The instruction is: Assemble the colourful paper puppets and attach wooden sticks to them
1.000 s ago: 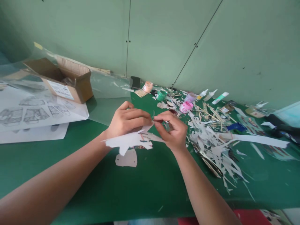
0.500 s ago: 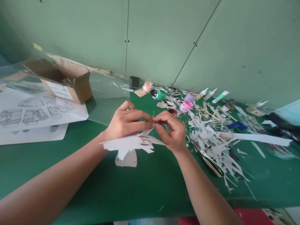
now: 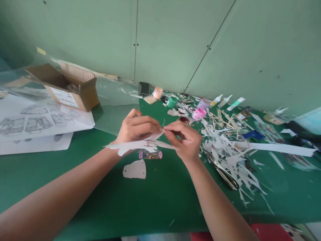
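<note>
Between both hands hangs a ragged white sheet of cut paper (image 3: 132,146) with slits and torn-looking edges. My left hand (image 3: 139,126) is closed on its upper part, the fingertips pinched close to the right ones. My right hand (image 3: 185,138) pinches the paper's edge between thumb and forefinger. What exactly lies at the meeting fingertips is too small to make out. Under the paper, on the green table, is a small patterned piece with pink ends (image 3: 150,154). Nearer to me lies a white cut piece (image 3: 134,169) with small dark holes.
Paper scraps (image 3: 230,154) are heaped to the right with scissors (image 3: 223,172) at their edge. Paint jars (image 3: 199,114), glue bottles (image 3: 216,100) and thin sticks (image 3: 229,119) stand or lie behind. At left are an open cardboard box (image 3: 89,95) and printed sheets (image 3: 47,134).
The held paper has tilted and risen slightly, so that the patterned piece beneath it now shows. Both hands stay close together at nearly the same spot.
</note>
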`<move>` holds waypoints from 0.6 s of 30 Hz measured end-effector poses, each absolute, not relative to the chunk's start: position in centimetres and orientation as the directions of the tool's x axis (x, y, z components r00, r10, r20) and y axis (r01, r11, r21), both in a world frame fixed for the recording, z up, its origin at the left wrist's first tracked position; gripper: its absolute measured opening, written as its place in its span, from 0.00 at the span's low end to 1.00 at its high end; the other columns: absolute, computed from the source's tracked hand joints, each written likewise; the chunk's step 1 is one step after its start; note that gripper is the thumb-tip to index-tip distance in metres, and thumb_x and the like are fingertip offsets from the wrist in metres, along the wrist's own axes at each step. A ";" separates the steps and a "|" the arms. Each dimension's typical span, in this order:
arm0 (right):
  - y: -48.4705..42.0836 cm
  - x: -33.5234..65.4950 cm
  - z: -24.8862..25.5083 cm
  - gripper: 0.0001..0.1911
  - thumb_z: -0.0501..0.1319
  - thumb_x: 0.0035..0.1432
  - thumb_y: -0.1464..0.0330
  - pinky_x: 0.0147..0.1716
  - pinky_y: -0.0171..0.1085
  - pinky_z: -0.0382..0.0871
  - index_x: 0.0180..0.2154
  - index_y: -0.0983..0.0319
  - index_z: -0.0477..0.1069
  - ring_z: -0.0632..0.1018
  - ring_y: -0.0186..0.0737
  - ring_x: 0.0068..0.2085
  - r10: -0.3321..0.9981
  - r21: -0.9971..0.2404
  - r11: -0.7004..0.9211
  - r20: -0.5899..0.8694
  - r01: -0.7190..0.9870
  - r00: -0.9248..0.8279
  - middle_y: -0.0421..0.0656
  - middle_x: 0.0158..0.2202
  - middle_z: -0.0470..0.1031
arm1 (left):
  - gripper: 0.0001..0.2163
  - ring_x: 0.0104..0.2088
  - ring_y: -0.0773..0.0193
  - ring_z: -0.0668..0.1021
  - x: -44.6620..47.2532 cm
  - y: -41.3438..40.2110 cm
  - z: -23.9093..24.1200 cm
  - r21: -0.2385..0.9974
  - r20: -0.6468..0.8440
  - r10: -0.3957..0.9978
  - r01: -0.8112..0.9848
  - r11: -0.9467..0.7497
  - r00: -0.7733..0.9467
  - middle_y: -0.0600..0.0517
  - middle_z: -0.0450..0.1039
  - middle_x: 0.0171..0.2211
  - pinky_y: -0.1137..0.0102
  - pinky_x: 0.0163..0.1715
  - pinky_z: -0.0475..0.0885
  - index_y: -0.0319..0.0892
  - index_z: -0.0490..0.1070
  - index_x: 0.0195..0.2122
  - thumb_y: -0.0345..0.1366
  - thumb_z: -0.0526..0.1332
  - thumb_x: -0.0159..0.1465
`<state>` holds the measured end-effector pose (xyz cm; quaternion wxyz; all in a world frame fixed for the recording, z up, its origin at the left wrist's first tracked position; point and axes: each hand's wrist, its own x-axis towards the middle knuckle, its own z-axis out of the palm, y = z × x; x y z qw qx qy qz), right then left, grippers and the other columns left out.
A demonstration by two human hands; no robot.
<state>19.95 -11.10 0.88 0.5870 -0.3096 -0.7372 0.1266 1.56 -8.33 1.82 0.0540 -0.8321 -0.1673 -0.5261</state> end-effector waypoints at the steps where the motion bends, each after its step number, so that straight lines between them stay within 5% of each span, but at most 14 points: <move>1: -11.1 20.0 0.9 0.04 0.63 0.59 0.68 0.29 0.39 0.71 0.36 0.55 0.76 0.77 0.38 0.30 0.615 -0.560 0.769 0.779 0.307 -0.119 0.41 0.32 0.79 | 0.09 0.25 0.70 0.76 1.6 -8.3 1.8 0.089 0.896 0.220 0.329 -0.940 0.386 0.55 0.82 0.33 0.63 0.32 0.59 0.46 0.72 0.33 0.40 0.56 0.69; 18: -11.3 20.0 1.0 0.05 0.63 0.58 0.63 0.27 0.38 0.69 0.34 0.57 0.73 0.75 0.37 0.30 0.705 -0.655 0.699 0.698 0.288 -0.125 0.41 0.30 0.76 | 0.21 0.26 0.67 0.75 1.7 -9.0 2.0 0.166 0.879 0.283 0.309 -0.936 0.384 0.53 0.81 0.32 0.61 0.33 0.59 0.47 0.73 0.32 0.53 0.47 0.69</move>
